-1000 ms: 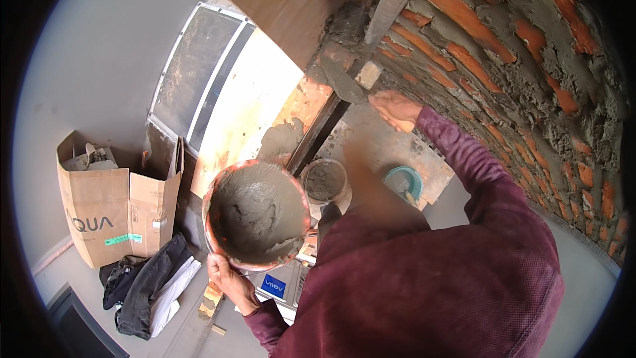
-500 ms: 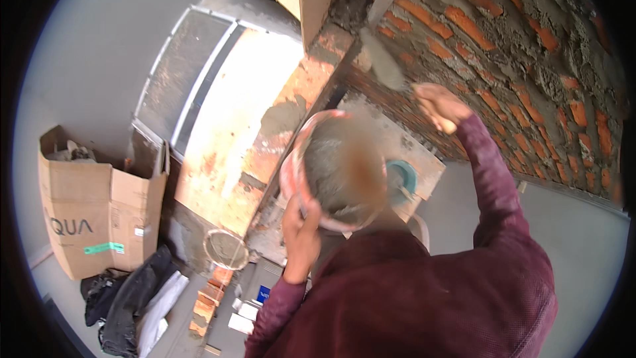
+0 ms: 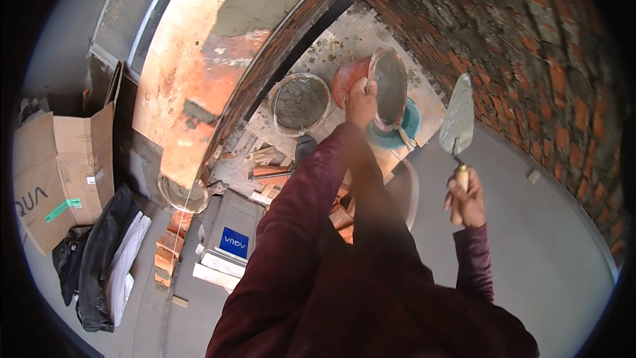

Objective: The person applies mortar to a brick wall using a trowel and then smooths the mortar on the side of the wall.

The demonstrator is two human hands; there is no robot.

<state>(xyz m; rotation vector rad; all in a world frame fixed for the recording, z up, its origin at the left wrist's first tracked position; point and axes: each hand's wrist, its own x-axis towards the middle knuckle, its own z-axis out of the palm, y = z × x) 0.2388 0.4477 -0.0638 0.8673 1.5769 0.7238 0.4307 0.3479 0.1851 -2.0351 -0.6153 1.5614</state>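
My left hand [image 3: 362, 103] grips the near rim of a reddish-orange bucket [image 3: 350, 79]. The bucket leans to the right, its mouth facing that way, with grey wet mortar [image 3: 389, 86] inside. Just below and behind its rim sits a teal basin [image 3: 405, 129], partly hidden, with a handled tool [image 3: 405, 139] across its edge. In my right hand [image 3: 466, 200], a pointed trowel [image 3: 457, 119] is held by its wooden handle, blade up and smeared with mortar, apart from the brick wall. Left of the tilted bucket stands another mortar bucket [image 3: 300, 103].
A rough brick wall [image 3: 517, 93] rises at the right. At the left, a mortar-stained ledge [image 3: 179, 86] runs beside the work platform [image 3: 331, 43]. Nearer lie a grey case [image 3: 235, 215], stacked bricks [image 3: 169, 252], a smaller bucket [image 3: 182, 195], a cardboard box [image 3: 66, 159] and dark cloth [image 3: 103, 268].
My left hand has lowered the bucket onto or just above the platform and tilted it. The trowel has come away from the wall's far corner, toward me and rightward. The view has shifted.
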